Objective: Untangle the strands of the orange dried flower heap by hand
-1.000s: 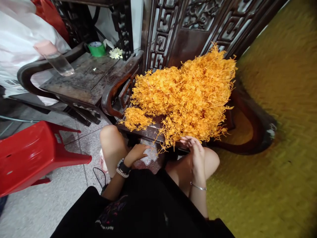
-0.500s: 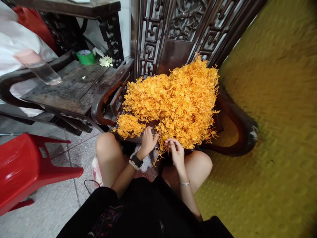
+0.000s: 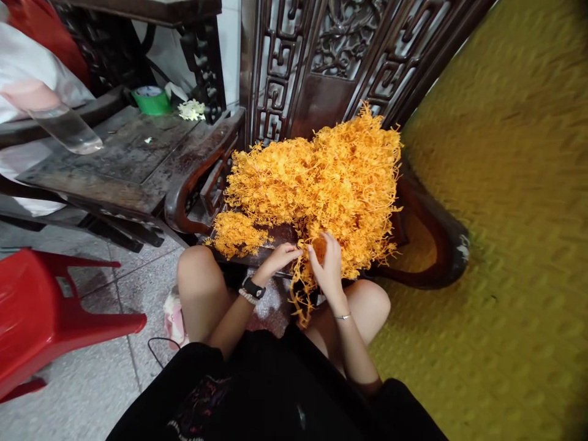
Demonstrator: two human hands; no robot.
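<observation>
A large heap of orange, flower-like plastic strands (image 3: 321,171) covers most of a dark wooden chair seat, with a smaller orange clump (image 3: 236,234) at its left front. My left hand (image 3: 280,257), with a black band and a beaded bracelet at the wrist, pinches an orange strand (image 3: 301,300) at the heap's front edge. That strand hangs down between my knees. Just to the right is my right hand (image 3: 329,266), its thumb and fingers apart, against the front of the heap; part of its fingertips blends with the orange.
Carved dark chair back (image 3: 321,101) rises behind the heap, with a curved armrest (image 3: 441,269) at right. On the side table (image 3: 114,147) stand a green tape roll (image 3: 151,101), a bottle (image 3: 68,128) and pale flowers (image 3: 192,110). A red stool (image 3: 41,312) is at left.
My left hand has moved right from the gap beside the small clump to the strand and closed on it. The right hand has risen and spread its fingers. More strand hangs down.
</observation>
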